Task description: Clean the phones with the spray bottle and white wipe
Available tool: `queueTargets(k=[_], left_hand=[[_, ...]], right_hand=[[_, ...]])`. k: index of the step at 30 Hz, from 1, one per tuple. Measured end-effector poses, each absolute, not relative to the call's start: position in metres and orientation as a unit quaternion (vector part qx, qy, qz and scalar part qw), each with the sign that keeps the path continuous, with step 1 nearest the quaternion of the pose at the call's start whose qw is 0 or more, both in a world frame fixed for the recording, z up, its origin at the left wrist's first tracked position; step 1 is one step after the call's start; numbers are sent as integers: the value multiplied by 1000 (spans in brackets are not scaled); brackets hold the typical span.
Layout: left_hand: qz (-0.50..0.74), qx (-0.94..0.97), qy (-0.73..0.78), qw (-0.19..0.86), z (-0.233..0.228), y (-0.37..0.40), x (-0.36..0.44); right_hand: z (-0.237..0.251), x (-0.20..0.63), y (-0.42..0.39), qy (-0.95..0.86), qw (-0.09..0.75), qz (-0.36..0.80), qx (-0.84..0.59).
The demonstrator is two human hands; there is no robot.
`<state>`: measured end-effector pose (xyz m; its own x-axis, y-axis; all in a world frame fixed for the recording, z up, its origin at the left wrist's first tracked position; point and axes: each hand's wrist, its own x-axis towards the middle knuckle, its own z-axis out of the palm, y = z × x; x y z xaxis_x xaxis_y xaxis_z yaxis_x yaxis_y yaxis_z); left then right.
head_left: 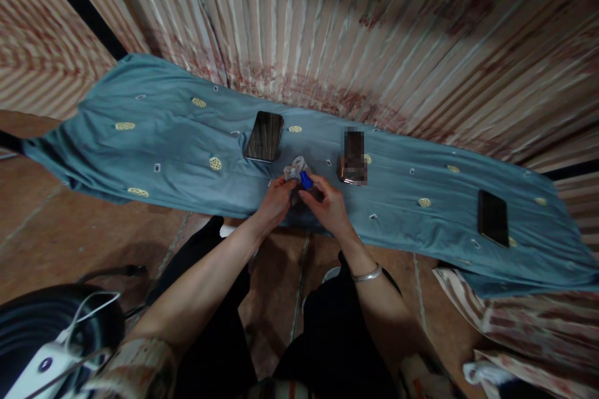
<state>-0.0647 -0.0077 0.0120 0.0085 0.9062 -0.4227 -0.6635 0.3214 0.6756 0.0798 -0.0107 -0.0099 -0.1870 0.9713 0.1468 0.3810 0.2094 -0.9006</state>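
My left hand (277, 201) is closed on a crumpled whitish-grey cloth (292, 171) near the front edge of the covered table. Between the thumb and fingers of my right hand (329, 204) is a small bright blue object (306, 180), its kind too small to make out. It touches or lies just in front of the cloth. Part of the cloth hangs down between my hands. Beyond my left hand lies a black phone (264, 136), its screen facing up. To the right of my hands stands a dark, shiny object (353, 169), partly pixelated.
A teal cloth with yellow patterns (374, 199) covers the long narrow table. Another dark phone (493, 218) lies at its right. Pleated curtains (290, 31) hang behind. At lower left, a white power bank (42, 369) with a cable rests on a round black thing (28, 318).
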Motion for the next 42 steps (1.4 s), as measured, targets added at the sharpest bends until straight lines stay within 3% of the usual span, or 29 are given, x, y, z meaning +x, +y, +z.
queueTargets(k=[7, 12, 15, 21, 31, 35, 39, 42], left_hand=[[564, 149, 429, 690, 16, -8, -63], [562, 139, 432, 691, 15, -6, -61], [561, 145, 434, 690, 14, -7, -62], [550, 191, 403, 707, 12, -9, -65], [558, 166, 416, 699, 13, -8, -63], [561, 162, 411, 700, 14, -8, -62], [571, 187, 408, 687, 13, -9, -61], [586, 221, 409, 663, 8, -9, -60]], right_hand=[[-3, 78, -17, -725, 359, 271, -522], [-2, 78, -19, -708, 366, 276, -537], [1, 79, -18, -667, 397, 353, -523], [11, 80, -14, -469, 424, 645, -430], [27, 91, -9, -391, 384, 754, -362], [18, 89, -10, -468, 401, 668, -417], [3, 83, -15, -649, 395, 416, -499], [-4, 82, -16, -733, 366, 302, -488]])
